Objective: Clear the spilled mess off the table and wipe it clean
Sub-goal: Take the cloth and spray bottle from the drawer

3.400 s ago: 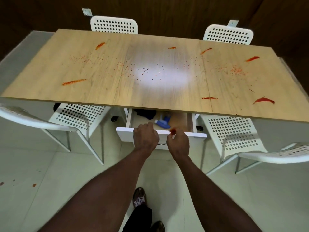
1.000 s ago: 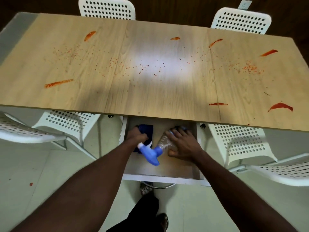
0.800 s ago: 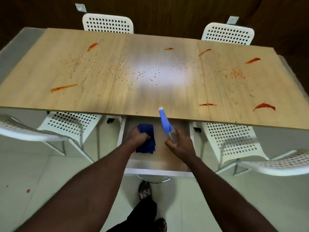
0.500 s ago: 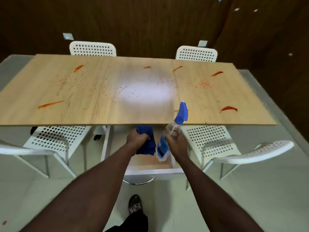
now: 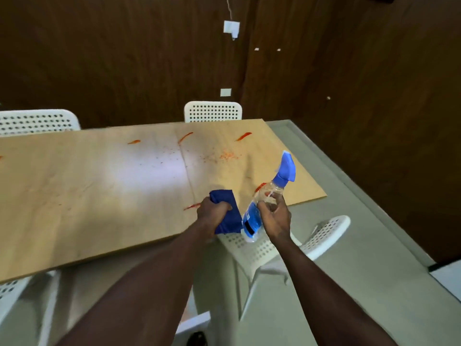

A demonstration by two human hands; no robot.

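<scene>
I saw the left hand (image 5: 210,212) fisted, its fingers (image 5: 221,208) curled tight round the one blue cloth (image 5: 230,222), at the near edge of the surface (image 5: 99,186); I could not tell whether the cloth touched it. Just beside it, the right hand (image 5: 274,218) gripped the one spray bottle (image 5: 273,187) round its clear body, tilted, with the blue nozzle up and to the right. Both forearms reached forward. I counted five red streaks (image 5: 185,137), scattered red specks (image 5: 227,154) and four white chairs (image 5: 213,111).

Dark wood-panelled walls (image 5: 124,58) stood behind my pale wooden desk (image 5: 74,196), white perforated chairs (image 5: 213,111) stood around it, and a grey floor (image 5: 361,245) lay beneath.
</scene>
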